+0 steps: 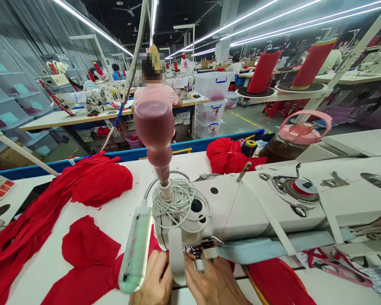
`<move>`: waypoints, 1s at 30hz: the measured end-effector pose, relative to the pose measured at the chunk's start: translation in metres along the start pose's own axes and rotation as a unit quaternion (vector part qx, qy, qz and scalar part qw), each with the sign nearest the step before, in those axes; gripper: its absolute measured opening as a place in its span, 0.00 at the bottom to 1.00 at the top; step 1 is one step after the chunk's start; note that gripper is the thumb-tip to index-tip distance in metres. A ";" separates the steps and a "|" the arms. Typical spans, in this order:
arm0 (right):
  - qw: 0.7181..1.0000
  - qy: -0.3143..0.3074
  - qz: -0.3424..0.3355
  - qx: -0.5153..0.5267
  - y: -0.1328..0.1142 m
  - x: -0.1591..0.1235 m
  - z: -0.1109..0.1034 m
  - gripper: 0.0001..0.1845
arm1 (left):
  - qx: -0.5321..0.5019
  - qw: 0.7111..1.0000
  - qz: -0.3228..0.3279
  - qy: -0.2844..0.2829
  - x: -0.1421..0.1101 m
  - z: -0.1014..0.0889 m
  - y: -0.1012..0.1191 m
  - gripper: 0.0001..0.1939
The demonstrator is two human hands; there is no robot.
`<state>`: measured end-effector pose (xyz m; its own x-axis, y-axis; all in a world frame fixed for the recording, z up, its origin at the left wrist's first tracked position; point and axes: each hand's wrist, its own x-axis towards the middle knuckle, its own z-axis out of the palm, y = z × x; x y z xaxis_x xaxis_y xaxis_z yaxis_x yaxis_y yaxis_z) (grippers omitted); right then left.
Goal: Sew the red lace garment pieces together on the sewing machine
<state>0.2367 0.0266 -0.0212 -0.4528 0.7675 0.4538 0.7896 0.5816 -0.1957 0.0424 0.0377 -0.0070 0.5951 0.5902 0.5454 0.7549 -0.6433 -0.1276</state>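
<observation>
A white sewing machine (241, 203) stands before me, with loops of pale cord (173, 203) lying on its head. My left hand (155, 275) is low beside the needle area, fingers curled and closed on red fabric (154, 242) that shows just past them. My right hand (212, 279) is across from it under the machine head, its fingers bent inward; the fingertips and whatever they hold are hidden by the machine. A pale green lamp (136, 250) partly covers the left hand. More red cloth pieces (89, 258) lie to the left.
A long red fabric heap (98, 182) spreads at left, a red bundle (225, 154) behind the machine. A pink-lidded jug (300, 133) stands right, below red thread cones (263, 72). Pink-handled scissors (343, 269) lie right. A person in pink (155, 93) sits ahead.
</observation>
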 end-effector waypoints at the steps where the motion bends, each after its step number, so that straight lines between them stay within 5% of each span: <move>1: 1.000 0.000 0.002 -0.001 0.000 0.000 0.000 0.10 | 0.000 1.000 -0.002 0.000 0.000 0.000 0.000 0.14; 11: 1.000 0.005 -0.005 -0.012 -0.002 -0.001 -0.001 0.13 | -0.045 0.998 -0.027 0.038 0.001 -0.001 0.001 0.12; 19: 1.000 0.000 0.014 0.006 -0.004 0.000 -0.002 0.10 | -0.012 1.000 0.008 -0.018 0.003 -0.004 0.002 0.16; 30: 0.998 0.049 0.023 -0.015 -0.001 0.003 -0.010 0.10 | 0.013 1.000 0.018 0.022 0.000 0.003 0.015 0.17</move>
<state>0.2390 0.0255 -0.0108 -0.3741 0.7625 0.5279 0.8216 0.5365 -0.1927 0.0549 0.0299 -0.0117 0.6100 0.5448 0.5754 0.7403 -0.6507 -0.1687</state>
